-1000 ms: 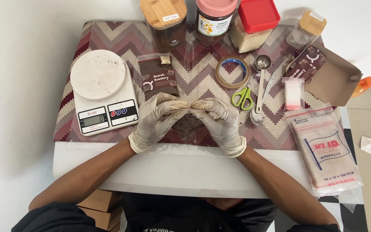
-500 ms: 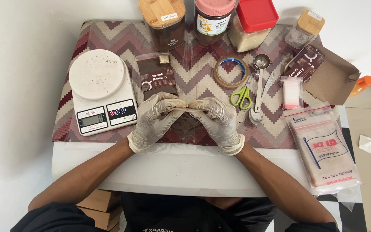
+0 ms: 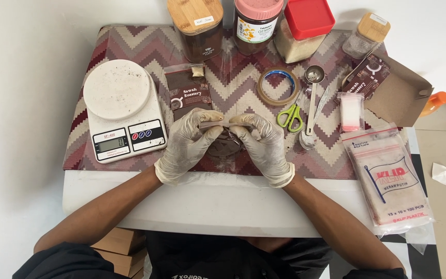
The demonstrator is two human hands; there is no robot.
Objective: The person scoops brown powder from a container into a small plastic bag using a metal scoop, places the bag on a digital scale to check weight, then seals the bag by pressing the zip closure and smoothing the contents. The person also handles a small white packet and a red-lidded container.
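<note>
A: Entry, head view. Left hand (image 3: 188, 143) and right hand (image 3: 263, 142), both gloved, are drawn together at centre, fingertips pinched on the top edge of a small clear pouch (image 3: 224, 138). The pouch hangs between the 2 hands, just above the zigzag cloth (image 3: 130, 44), with dark contents showing in its lower part.

B: Progress?

A: My judgement: filling looks done, since dark powder sits inside; the mouth appears to be mid-closure. I cannot tell how much of the seal is pressed. 1 labelled brown packet (image 3: 184, 90) lies finished just beyond the left hand.

B: What is left?

A: Likely finishing the seal and setting the pouch down.

B: Room to move?

A: Tight ahead. The tape roll (image 3: 278, 87) and green scissors (image 3: 291, 114) lie just beyond the right hand, a measuring spoon (image 3: 312, 106) beside them. The kitchen scale (image 3: 123, 111) sits just outside the left hand. Toward the body, the white table edge (image 3: 223, 204) is bare strip, then drop-off. A stack of plastic bags (image 3: 391, 178) overhangs the table corner, well outside the right hand.
</note>
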